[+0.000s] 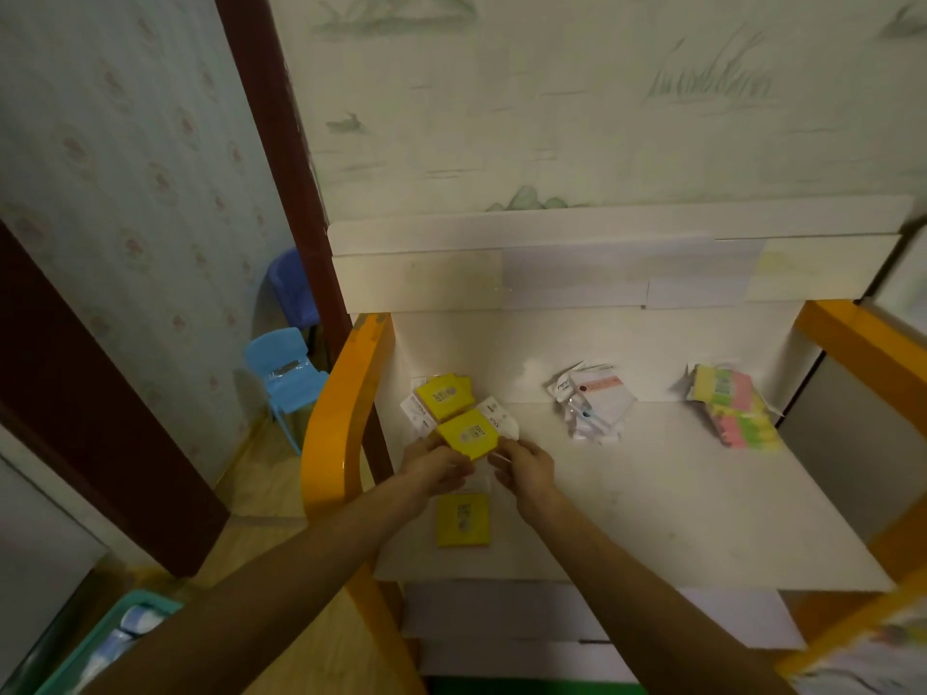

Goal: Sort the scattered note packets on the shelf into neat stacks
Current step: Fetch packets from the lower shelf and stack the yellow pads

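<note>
A yellow note packet (470, 434) is held just over the white shelf (652, 504) at its left side. My left hand (435, 466) grips its near left edge and my right hand (521, 466) pinches its near right corner. Behind it lies a pile of yellow packets (444, 396) against the back left. One more yellow packet (462, 520) lies flat in front of my hands. A pile of white packets (597, 403) sits mid-shelf. A stack of multicoloured packets (737, 406) lies at the right.
Orange side rails (333, 443) bound the shelf left and right (863, 338). A white upper ledge (602, 263) overhangs the back. Blue plastic chairs (283, 373) stand on the floor at left, and a teal bin (100, 639) sits at lower left.
</note>
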